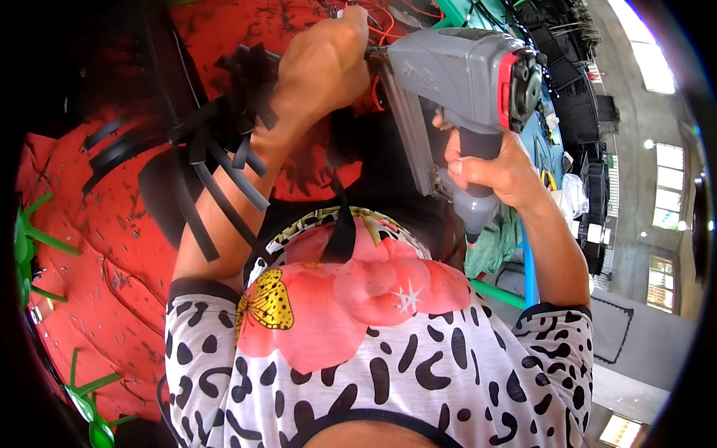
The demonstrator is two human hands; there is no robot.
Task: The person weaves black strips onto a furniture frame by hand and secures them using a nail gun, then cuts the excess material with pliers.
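My right hand (497, 168) is wrapped round the dark handle of a grey nail gun (448, 71) with a red-and-black end cap. The gun lies across the upper middle, its slim magazine (411, 127) slanting down towards my lap. Close to its nose, my left hand (328, 67) is closed, knuckles up; what its fingers grip is hidden at the top edge. Several flat black strips (224, 172) hang loose over my left forearm, joined to a dark frame (168, 67) on the left that is mostly in shadow.
Red sheeting (97, 299) littered with dark scraps covers the floor. Green plastic pieces (93, 388) stand along the left rim. Right of me are a green bag (489, 243), a blue-topped surface (532, 142) and piled black items (579, 82). Thin red cords (385, 30) run behind the gun.
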